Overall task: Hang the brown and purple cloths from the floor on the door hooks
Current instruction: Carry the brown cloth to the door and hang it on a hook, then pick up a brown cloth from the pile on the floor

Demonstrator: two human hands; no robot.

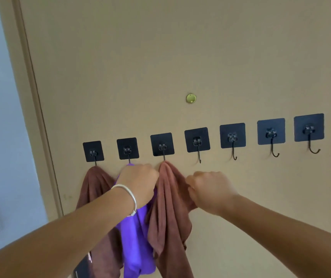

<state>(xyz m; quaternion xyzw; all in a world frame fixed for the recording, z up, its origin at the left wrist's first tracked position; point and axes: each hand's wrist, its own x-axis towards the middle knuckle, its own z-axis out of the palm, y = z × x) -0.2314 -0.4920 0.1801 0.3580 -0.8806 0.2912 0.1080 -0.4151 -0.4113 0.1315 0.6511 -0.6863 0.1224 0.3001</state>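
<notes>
Both hands, left hand (138,183) and right hand (210,189), pinch the brown cloth (168,207); tugging downward from either grip may slip it off its hook (163,153) above.

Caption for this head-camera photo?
Both hands, left and right, hang a brown cloth on the third hook.

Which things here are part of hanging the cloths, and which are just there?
Part of the job: left brown cloth, purple cloth, right brown cloth, door hooks, both hands.
Just there: brass peephole, bracelet.
</notes>
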